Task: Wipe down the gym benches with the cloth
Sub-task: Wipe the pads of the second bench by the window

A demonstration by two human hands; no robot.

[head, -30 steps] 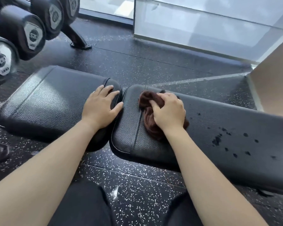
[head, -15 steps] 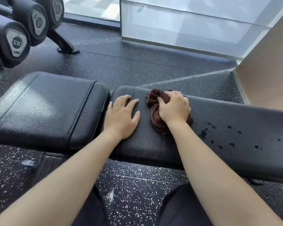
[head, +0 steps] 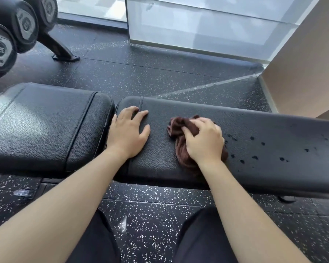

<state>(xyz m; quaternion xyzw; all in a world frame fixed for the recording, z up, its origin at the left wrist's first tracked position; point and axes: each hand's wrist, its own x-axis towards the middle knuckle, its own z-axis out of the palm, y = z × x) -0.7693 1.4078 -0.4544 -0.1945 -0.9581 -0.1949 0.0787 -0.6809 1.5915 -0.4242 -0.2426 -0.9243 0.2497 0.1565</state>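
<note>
A black padded gym bench lies across the view in two parts: a short seat pad [head: 46,126] on the left and a long back pad [head: 273,149] on the right. My right hand [head: 203,141] presses a bunched brown cloth [head: 180,150] onto the long pad, fingers curled over it. Dark wet droplets [head: 254,157] dot the pad just right of the cloth. My left hand [head: 128,131] rests flat, fingers spread, on the left end of the long pad beside the gap between the pads.
Black dumbbells [head: 11,35] sit on a rack at the upper left, with a rack foot [head: 63,54] on the speckled rubber floor. A glass panel [head: 207,25] stands behind the bench and a beige wall [head: 308,63] at the right. My legs are below.
My right hand has slid the cloth rightward along the long pad toward the droplets. My left hand moved from the seat pad onto the long pad's left end.
</note>
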